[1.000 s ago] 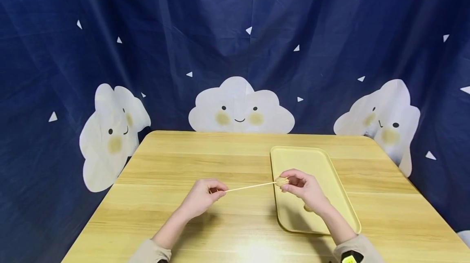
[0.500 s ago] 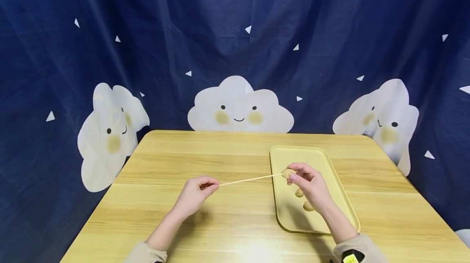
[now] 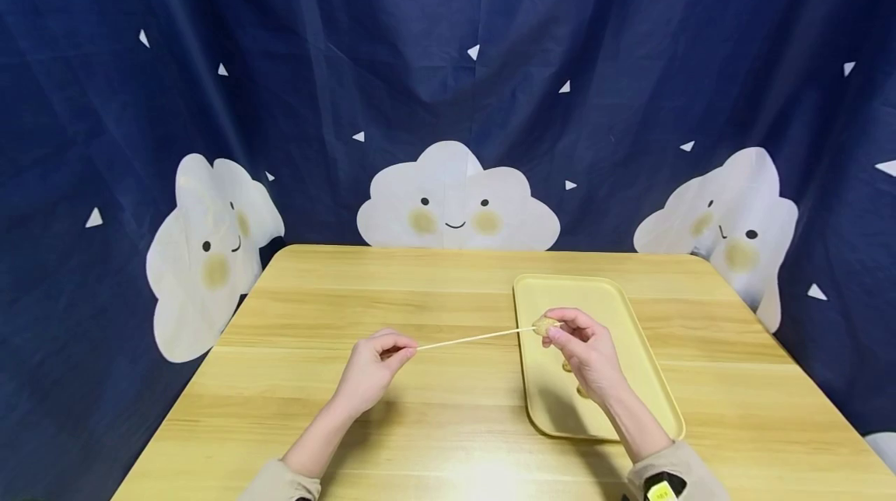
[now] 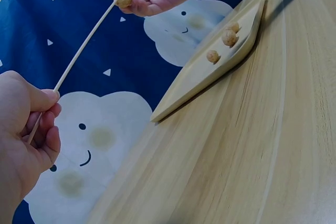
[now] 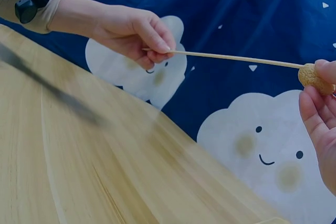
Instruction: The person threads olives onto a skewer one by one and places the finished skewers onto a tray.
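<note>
My left hand (image 3: 373, 369) pinches a thin wooden skewer (image 3: 476, 338) between thumb and fingers, its rear end running back into the palm in the left wrist view. From there the skewer points right and slightly up, over the table. At its far end sits a tan, wrinkled ball (image 5: 315, 80) that looks like a meatball, with the skewer running into its side. Thumb and fingertips of my right hand (image 3: 588, 349) hold this meatball above the tray (image 3: 588, 295). Several similar meatballs (image 4: 229, 37) lie on the tray, partly hidden by the right hand in the head view.
The yellow rectangular tray stands on the right half of the wooden table (image 3: 315, 299). Behind the table's far edge hangs a dark blue curtain (image 3: 392, 34) with white clouds and triangles. A dark watch (image 3: 661, 487) shows at the right sleeve.
Both hands have risen slightly in view and away from me, carrying the skewer and meatball. The skewer's visible stretch is longer than a second ago. More meatballs on the tray show beside the right hand.
</note>
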Demonstrator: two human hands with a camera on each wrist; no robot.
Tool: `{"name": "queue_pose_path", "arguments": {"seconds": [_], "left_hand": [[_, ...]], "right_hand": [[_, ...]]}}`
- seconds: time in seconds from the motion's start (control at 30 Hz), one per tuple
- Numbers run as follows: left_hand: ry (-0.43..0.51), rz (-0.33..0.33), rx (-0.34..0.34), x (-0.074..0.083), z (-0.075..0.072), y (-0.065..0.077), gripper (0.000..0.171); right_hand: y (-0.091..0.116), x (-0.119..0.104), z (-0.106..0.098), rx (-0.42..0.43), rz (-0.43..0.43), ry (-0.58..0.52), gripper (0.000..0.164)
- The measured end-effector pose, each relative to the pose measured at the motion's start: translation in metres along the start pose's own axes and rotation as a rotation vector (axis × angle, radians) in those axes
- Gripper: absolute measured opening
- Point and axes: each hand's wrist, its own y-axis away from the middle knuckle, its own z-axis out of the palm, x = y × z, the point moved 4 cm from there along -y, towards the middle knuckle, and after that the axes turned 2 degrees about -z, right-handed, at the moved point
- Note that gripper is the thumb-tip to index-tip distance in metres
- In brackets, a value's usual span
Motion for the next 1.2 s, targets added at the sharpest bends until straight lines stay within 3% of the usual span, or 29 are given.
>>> {"name": "queue_pose_path", "arguments": {"seconds": [0.37, 0.5, 0.6, 0.73, 0.9, 1.2], "left_hand": [[0.014, 0.03, 0.032, 0.0, -0.005, 0.002, 0.006], [-0.009, 0.031, 0.045, 0.018, -0.006, 0.005, 0.005], [-0.017, 0.047, 0.056, 0.021, -0.004, 0.006, 0.007], [-0.007, 0.09, 0.064, 0.008, -0.001, 0.002, 0.007], [-0.007, 0.126, 0.071, 0.011, 0.002, 0.001, 0.007], [0.007, 0.099, 0.039, 0.012, 0.011, -0.001, 0.009]], "right_hand": [[-0.007, 0.005, 0.01, -0.036, -0.008, -0.043, 0.034], [-0.009, 0.007, 0.011, -0.045, -0.011, -0.066, 0.034], [-0.009, 0.008, 0.012, -0.052, -0.017, -0.068, 0.035], [-0.01, 0.01, 0.014, -0.071, -0.023, -0.065, 0.035], [-0.01, 0.011, 0.015, -0.065, -0.002, -0.074, 0.036], [-0.009, 0.013, 0.016, -0.08, -0.004, -0.093, 0.033]]}}
